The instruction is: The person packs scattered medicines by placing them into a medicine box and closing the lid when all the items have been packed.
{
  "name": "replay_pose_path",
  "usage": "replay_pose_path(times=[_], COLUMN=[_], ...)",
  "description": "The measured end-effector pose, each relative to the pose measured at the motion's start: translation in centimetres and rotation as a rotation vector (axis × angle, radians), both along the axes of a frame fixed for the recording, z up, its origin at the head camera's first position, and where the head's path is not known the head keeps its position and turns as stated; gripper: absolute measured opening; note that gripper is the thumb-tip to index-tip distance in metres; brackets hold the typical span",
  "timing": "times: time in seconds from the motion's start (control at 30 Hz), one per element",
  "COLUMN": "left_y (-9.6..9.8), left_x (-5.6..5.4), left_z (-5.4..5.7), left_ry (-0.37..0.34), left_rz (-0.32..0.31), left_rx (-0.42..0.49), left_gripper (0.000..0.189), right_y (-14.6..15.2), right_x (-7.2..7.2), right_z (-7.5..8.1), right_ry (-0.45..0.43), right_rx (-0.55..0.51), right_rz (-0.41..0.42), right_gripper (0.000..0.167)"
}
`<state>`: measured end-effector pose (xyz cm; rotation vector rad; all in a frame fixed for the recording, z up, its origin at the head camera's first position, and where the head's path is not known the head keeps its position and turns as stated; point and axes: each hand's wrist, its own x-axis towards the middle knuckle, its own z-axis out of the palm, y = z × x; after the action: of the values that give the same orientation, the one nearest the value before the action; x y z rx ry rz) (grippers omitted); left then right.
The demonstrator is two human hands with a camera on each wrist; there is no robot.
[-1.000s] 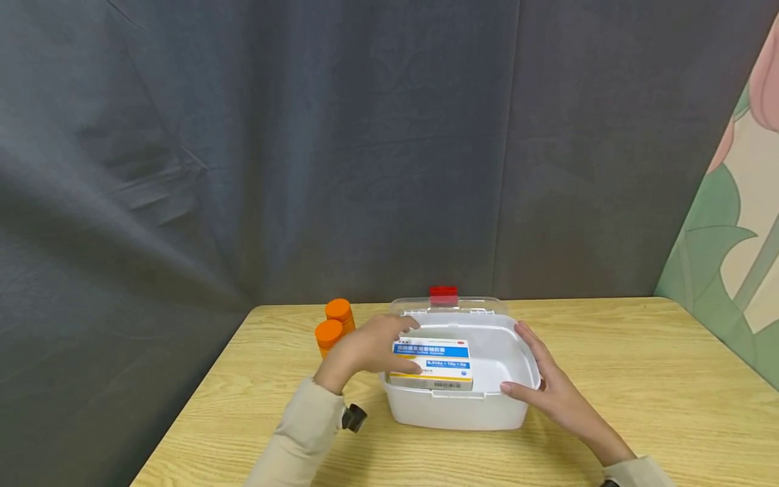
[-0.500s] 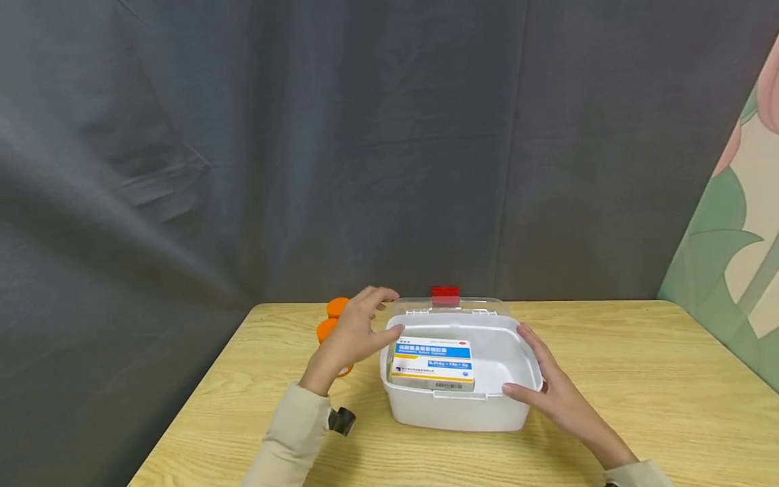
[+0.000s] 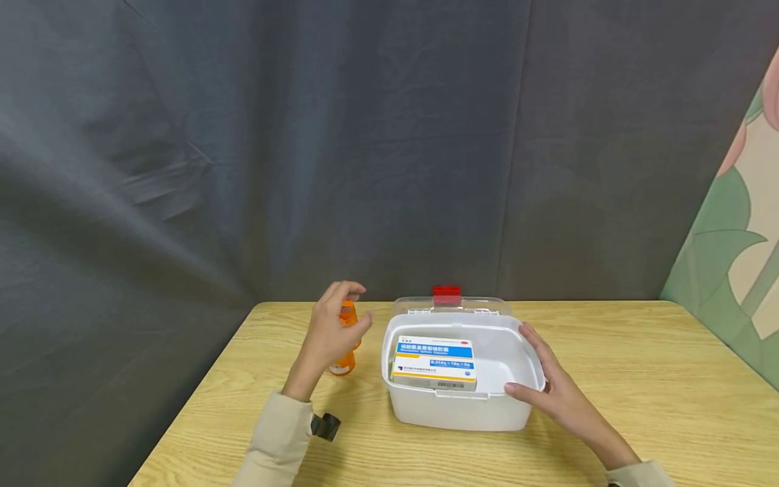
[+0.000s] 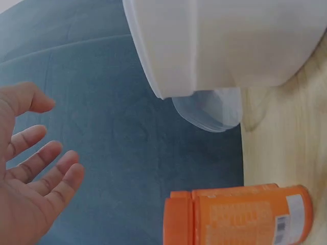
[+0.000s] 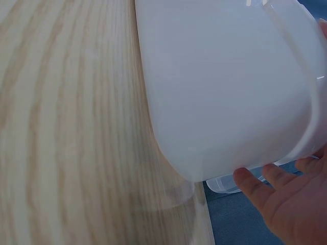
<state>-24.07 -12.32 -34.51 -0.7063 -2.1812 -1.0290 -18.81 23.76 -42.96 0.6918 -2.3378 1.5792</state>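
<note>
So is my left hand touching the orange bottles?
Apart: the left wrist view shows dark curtain between the left hand and the orange bottles.

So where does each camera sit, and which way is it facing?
Head: worn on the head, facing forward and down at the white box, medicine carton and table; the left hand, right hand and sleeves show.
Left wrist: worn there, facing the box's side and orange bottles; the left hand shows.
Right wrist: worn there, facing the box's wall and table; the right hand shows.
Head and left wrist share the box and bottles.
</note>
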Motion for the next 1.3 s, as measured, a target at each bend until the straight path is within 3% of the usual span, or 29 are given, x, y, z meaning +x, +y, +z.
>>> replay_pose_path(times=[0.23, 0.6, 0.97, 1.2, 1.3], left_y=[-1.1, -2.9, -4.1, -4.7, -4.9], left_x=[-0.1, -0.3, -0.3, -0.2, -0.2], left_z=[-0.5, -1.9, -2.7, -3.3, -3.6], left_ry=[0.009, -0.009, -0.08, -0.197, -0.216], left_rz=[0.041, 0.113, 0.158, 0.188, 0.197], left_rx=[0.066, 0.086, 0.136, 0.175, 0.175], left_gripper=[0.033, 0.042, 0.049, 0.047, 0.047], right_y=[0.0, 0.0, -0.1, -0.1, -0.1], right_x=[-0.1, -0.1, 0.0, -0.1, -0.1], right_z=[-0.1, -0.2, -0.3, -0.2, -0.3], right_ry=[0.004, 0.003, -0.005, 0.004, 0.003], right_rx=[0.003, 0.006, 0.01, 0.007, 0.006], right_rz=[0.0, -0.005, -0.009, -0.007, -0.011], right_gripper=[0.093, 0.093, 0.093, 0.093, 0.093])
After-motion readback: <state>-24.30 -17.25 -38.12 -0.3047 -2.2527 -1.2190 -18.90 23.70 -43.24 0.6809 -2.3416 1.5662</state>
